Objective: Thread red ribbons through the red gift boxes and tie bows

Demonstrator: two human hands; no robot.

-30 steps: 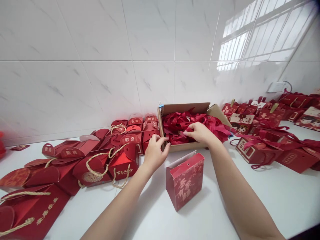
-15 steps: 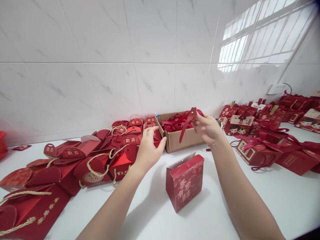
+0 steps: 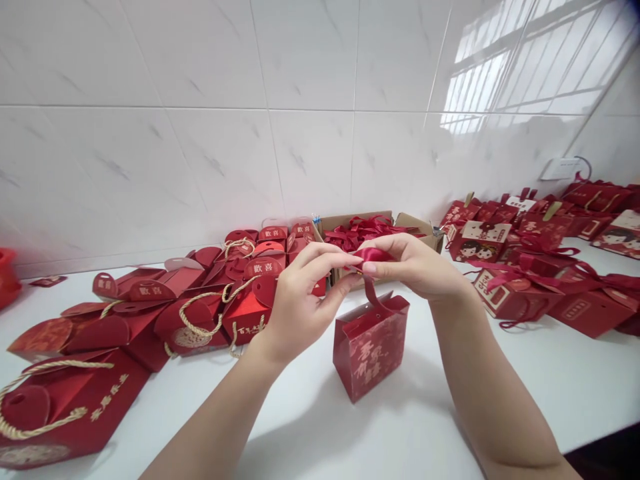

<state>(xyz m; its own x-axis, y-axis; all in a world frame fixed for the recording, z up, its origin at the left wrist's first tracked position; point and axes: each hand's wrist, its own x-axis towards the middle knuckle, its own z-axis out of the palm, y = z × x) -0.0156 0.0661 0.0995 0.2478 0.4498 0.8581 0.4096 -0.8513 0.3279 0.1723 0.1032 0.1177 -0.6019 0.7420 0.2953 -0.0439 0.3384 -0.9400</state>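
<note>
Both hands meet over a small red gift box standing upright on the white table, its top partly folded in and gold characters on its front. My right hand pinches a dark red ribbon, one end of which hangs down toward the box top. My left hand has its thumb and fingertips closed on the ribbon's near end; the small piece at the fingertips is partly hidden. Just behind the hands sits an open cardboard box filled with more red ribbons.
Several red gift boxes with rope handles crowd the left side of the table. Finished-looking red boxes with ribbon bows and picture boxes stand on the right. A tiled wall rises behind. A red container is at the far left.
My right hand has brought the ribbon from the cardboard box toward me, above the gift box. My left hand has moved right and closed from open onto the ribbon. The view has shifted slightly.
</note>
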